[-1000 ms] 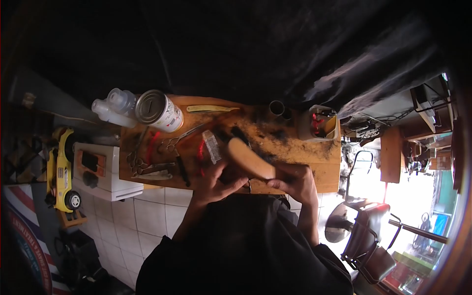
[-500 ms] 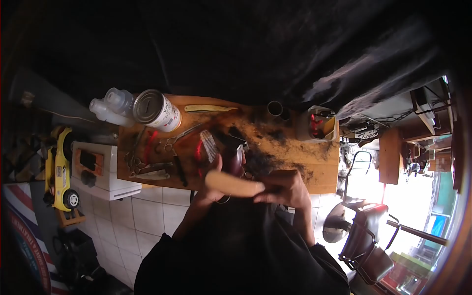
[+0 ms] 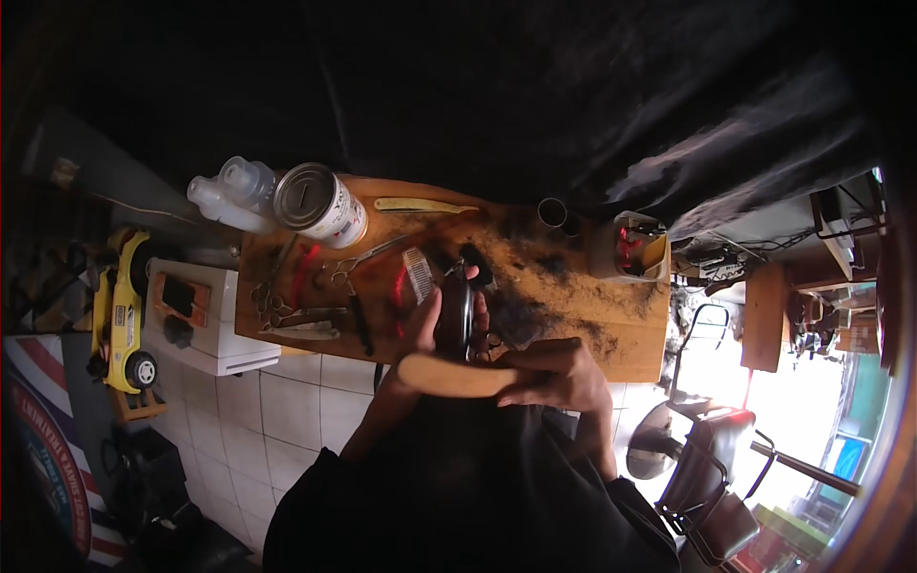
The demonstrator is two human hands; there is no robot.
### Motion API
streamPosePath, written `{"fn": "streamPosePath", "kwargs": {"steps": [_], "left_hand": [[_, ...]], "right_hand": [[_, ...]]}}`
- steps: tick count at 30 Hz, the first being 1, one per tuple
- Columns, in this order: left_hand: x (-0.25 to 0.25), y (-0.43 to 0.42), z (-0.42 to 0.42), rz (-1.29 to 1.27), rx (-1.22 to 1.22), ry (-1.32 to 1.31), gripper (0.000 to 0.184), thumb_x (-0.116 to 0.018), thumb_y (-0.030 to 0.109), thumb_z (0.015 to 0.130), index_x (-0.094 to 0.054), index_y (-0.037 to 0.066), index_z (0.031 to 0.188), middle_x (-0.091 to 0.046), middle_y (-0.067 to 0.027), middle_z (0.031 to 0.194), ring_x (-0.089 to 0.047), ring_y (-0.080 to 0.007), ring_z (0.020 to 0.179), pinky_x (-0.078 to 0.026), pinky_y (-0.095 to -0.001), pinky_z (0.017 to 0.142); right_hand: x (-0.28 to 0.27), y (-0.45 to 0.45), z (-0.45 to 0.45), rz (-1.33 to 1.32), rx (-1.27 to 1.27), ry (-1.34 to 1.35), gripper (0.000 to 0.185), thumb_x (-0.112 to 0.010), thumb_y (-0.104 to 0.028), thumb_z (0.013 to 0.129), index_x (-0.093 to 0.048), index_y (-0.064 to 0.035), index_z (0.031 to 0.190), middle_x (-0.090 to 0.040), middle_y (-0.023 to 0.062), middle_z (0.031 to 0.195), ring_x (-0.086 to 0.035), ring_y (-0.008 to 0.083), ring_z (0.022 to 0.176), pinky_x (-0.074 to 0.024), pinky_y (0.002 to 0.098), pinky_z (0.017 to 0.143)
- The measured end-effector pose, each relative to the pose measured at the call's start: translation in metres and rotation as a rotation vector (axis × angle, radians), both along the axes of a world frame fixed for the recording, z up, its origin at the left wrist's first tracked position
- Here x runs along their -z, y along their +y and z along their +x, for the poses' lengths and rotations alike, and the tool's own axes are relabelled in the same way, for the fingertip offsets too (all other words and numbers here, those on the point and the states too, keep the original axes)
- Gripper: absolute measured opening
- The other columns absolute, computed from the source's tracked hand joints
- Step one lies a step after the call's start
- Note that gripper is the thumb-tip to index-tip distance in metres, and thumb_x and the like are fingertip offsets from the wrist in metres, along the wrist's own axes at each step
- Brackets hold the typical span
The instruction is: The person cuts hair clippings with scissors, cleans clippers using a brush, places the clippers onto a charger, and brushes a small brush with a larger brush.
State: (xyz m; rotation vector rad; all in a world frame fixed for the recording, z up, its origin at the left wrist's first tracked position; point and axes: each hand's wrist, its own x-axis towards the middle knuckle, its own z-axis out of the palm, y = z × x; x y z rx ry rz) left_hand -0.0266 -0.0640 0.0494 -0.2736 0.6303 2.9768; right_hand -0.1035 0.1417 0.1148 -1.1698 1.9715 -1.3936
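The left hand grips a dark clipper above the near side of the wooden table. The right hand is wrapped around a wooden handle that points left, just nearer than the clipper. A comb lies beyond the left hand; scissors lie farther left.

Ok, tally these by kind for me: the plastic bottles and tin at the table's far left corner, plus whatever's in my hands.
Translucent plastic bottles: 2
Slotted tin: 1
Hair clipper, left hand: 1
Curved wooden tool, right hand: 1
Total: 5
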Motion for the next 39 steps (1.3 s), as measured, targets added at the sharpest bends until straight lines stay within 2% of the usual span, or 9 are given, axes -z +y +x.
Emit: {"fn": "streamPosePath", "kwargs": {"steps": [1,5,8,14,17,21,24,33,39], "left_hand": [[0.001,-0.001,0.0,0.033,0.014,0.019,0.057,-0.042,0.048,0.099,-0.039,0.006,0.139,-0.055,-0.0103,0.12,-0.06,-0.0193,0.096,-0.054,-0.0371,0.079],[0.001,0.003,0.005,-0.24,-0.141,-0.111,0.058,-0.039,0.05,0.1,-0.041,0.005,0.136,-0.057,-0.0117,0.113,-0.059,-0.0177,0.088,-0.051,-0.0331,0.079],[0.016,-0.005,0.002,0.247,0.099,0.189,0.058,-0.037,0.054,0.099,-0.047,0.005,0.128,-0.06,-0.0112,0.103,-0.059,-0.0165,0.082,-0.051,-0.0319,0.077],[0.011,-0.011,0.005,-0.133,-0.153,-0.208,0.065,-0.04,0.062,0.094,-0.044,0.011,0.133,-0.057,-0.0108,0.1,-0.06,-0.0197,0.081,-0.051,-0.0334,0.071],[0.033,-0.017,-0.003,0.181,-0.023,0.069,0.056,-0.048,0.054,0.095,-0.048,0.008,0.128,-0.059,-0.01,0.114,-0.062,-0.0215,0.099,-0.054,-0.0382,0.081],[-0.016,0.0,0.003,-0.358,-0.176,-0.117,0.058,-0.051,0.05,0.095,-0.047,0.004,0.13,-0.06,-0.0082,0.104,-0.059,-0.0197,0.086,-0.049,-0.0326,0.073],[0.011,-0.002,0.006,0.046,0.012,0.04,0.054,-0.049,0.05,0.096,-0.049,0.006,0.128,-0.06,-0.0087,0.097,-0.058,-0.0183,0.079,-0.047,-0.0309,0.065],[-0.001,0.001,0.003,-0.212,-0.068,-0.063,0.057,-0.035,0.055,0.099,-0.045,0.008,0.131,-0.061,-0.0087,0.098,-0.06,-0.0161,0.073,-0.047,-0.0276,0.055],[-0.007,0.002,0.005,-0.262,0.028,-0.002,0.052,-0.045,0.045,0.099,-0.035,0.012,0.139,-0.055,-0.008,0.099,-0.057,-0.0142,0.071,-0.047,-0.026,0.054]], "right_hand": [[0.01,-0.004,0.002,-0.056,0.027,0.085,0.045,-0.088,-0.027,0.064,-0.072,0.0026,0.094,-0.065,0.0102,0.068,-0.063,0.0166,0.061,-0.0498,0.0308,0.057],[0.013,-0.003,0.0,0.128,0.416,0.079,0.047,-0.087,-0.027,0.066,-0.07,0.0045,0.097,-0.064,0.0116,0.068,-0.061,0.0167,0.06,-0.048,0.0305,0.058],[0.013,-0.008,-0.003,0.133,0.73,0.248,0.051,-0.087,-0.028,0.067,-0.07,0.0045,0.101,-0.063,0.0111,0.066,-0.059,0.0145,0.059,-0.0461,0.0298,0.057],[0.008,0.007,0.002,0.001,0.326,-0.066,0.045,-0.087,-0.025,0.068,-0.07,0.0013,0.101,-0.064,0.0101,0.07,-0.061,0.02,0.063,-0.0485,0.0328,0.06],[0.009,-0.009,0.006,-0.046,0.14,0.048,0.052,-0.089,-0.028,0.061,-0.071,0.0025,0.098,-0.065,0.0113,0.072,-0.064,0.0232,0.063,-0.0491,0.0331,0.059],[0.018,-0.004,0.002,0.048,0.335,0.122,0.047,-0.087,-0.024,0.066,-0.07,0.0033,0.1,-0.065,0.0121,0.073,-0.063,0.0201,0.063,-0.0486,0.0325,0.058],[0.007,-0.011,0.0,0.144,0.698,0.231,0.045,-0.086,-0.02,0.068,-0.069,0.0054,0.102,-0.065,0.013,0.073,-0.063,0.0189,0.063,-0.049,0.0322,0.059],[0.015,0.002,0.002,0.039,0.333,0.182,0.048,-0.087,-0.022,0.066,-0.069,0.0029,0.103,-0.069,0.0158,0.084,-0.068,0.0236,0.075,-0.0522,0.0316,0.067],[0.008,-0.009,0.0,0.166,0.735,0.175,0.044,-0.085,-0.014,0.068,-0.069,0.0044,0.104,-0.068,0.0152,0.082,-0.068,0.0225,0.069,-0.0516,0.031,0.063]]}}
